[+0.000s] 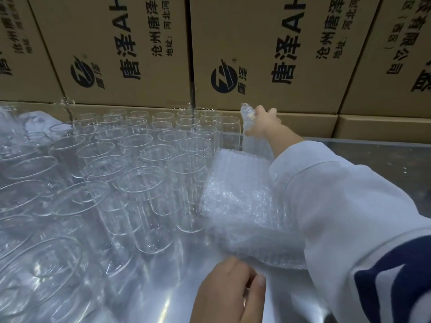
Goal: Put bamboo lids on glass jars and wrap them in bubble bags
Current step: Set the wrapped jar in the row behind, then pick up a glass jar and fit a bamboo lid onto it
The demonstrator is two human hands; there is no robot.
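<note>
Several clear, lidless glass jars (140,180) stand upright in rows across the left and middle of the shiny metal table (373,159). A stack of bubble bags (242,201) lies to their right, partly under my right sleeve. My right hand (264,123) is stretched to the far edge of the table, by the cardboard boxes, and grips a bubble-wrapped jar (247,116). My left hand (229,292) rests low near the table's front, fingers loosely curled and touching the near edge of the bag stack, with nothing in it. No bamboo lids are in view.
A wall of printed cardboard boxes (256,54) closes off the back of the table. Crumpled clear plastic wrap (21,120) lies at the far left behind the jars. Bare metal table surface shows at the right beyond my sleeve.
</note>
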